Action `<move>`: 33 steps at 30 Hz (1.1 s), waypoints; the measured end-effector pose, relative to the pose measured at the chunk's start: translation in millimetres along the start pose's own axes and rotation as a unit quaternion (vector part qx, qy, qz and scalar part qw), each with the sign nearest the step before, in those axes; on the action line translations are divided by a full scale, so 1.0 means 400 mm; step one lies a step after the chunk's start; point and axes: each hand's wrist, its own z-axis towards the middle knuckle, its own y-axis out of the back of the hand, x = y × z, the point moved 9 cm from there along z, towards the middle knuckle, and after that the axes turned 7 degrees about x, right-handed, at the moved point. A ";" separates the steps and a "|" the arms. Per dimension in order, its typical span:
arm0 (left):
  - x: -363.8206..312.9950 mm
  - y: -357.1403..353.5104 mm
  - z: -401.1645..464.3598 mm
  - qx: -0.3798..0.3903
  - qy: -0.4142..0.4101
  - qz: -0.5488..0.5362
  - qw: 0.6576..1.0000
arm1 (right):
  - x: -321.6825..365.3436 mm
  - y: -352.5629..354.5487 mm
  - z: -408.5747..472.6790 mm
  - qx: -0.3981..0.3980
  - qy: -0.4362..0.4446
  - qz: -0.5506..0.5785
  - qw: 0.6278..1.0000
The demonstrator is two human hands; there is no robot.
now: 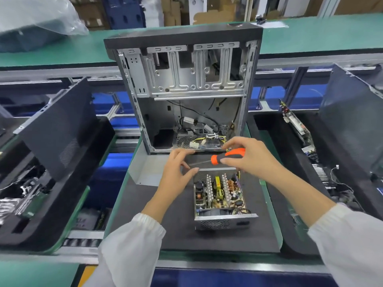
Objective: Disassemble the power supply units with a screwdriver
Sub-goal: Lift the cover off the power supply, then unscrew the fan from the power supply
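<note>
Head view: power supply unit [221, 200] sits on the dark mat of the surface [170, 230], centre frame, just in front of an opened computer case [186, 90] standing upright. Top cover of the unit already off, so circuit board, heatsinks and coils are exposed; a grey sheet-metal cover [145, 170] lies just left of it on the mat, likely the removed lid. Right hand [246, 158] holds the screwdriver [224, 157] by its orange-and-black handle, fingers curled round it, shaft pointing left and roughly level, over the far edge of the unit. Left hand [178, 168] is at the far-left corner of the unit, thumb and forefinger brought close near the screwdriver tip; cannot tell if they pinch a screw or the tip, too small and blurred. Cables [209, 139] run from the case floor toward the unit.

Progress, as a judgement: roughly mid-way. Unit out of the case and lid off. Left to do: board screws, lifting the board and fan out of the shell, freeing the wires.

Side trays [51, 172] hold black case panels and other stripped parts; a tilted panel and boards show on the right [352, 121].
</note>
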 end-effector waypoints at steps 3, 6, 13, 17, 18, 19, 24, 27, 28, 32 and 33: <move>0.031 -0.037 -0.010 0.036 0.048 -0.056 0.997 | 0.002 0.023 -0.015 -0.044 0.004 0.099 0.994; 0.021 -0.064 -0.015 0.051 0.047 -0.043 0.997 | 0.002 0.049 -0.021 -0.099 0.018 0.131 0.986; -0.031 -0.174 -0.013 0.215 0.063 -0.047 0.973 | -0.002 0.089 -0.037 -0.120 0.083 0.107 0.983; -0.053 -0.244 -0.021 0.314 0.054 0.024 0.948 | -0.025 0.090 -0.038 -0.067 0.093 0.178 0.977; -0.052 -0.264 -0.028 0.342 0.056 0.059 0.936 | -0.030 0.083 -0.037 -0.042 0.095 0.198 0.975; -0.049 -0.278 -0.032 0.360 0.056 0.102 0.926 | -0.034 0.074 -0.035 -0.018 0.096 0.207 0.974; -0.066 -0.307 -0.042 0.388 0.031 0.196 0.900 | -0.028 0.074 -0.046 0.001 0.128 0.192 0.973; -0.067 -0.304 -0.055 0.422 0.038 0.147 0.894 | -0.019 0.091 -0.050 0.000 0.145 0.144 0.979; -0.065 -0.300 -0.058 0.430 0.034 0.146 0.890 | -0.024 0.080 -0.048 0.022 0.137 0.114 0.984; -0.065 -0.292 -0.060 0.421 0.033 0.096 0.901 | -0.113 -0.064 -0.059 0.211 0.068 -0.121 0.968; -0.065 -0.290 -0.062 0.414 0.038 0.077 0.906 | -0.143 -0.098 -0.069 0.244 0.056 -0.188 0.950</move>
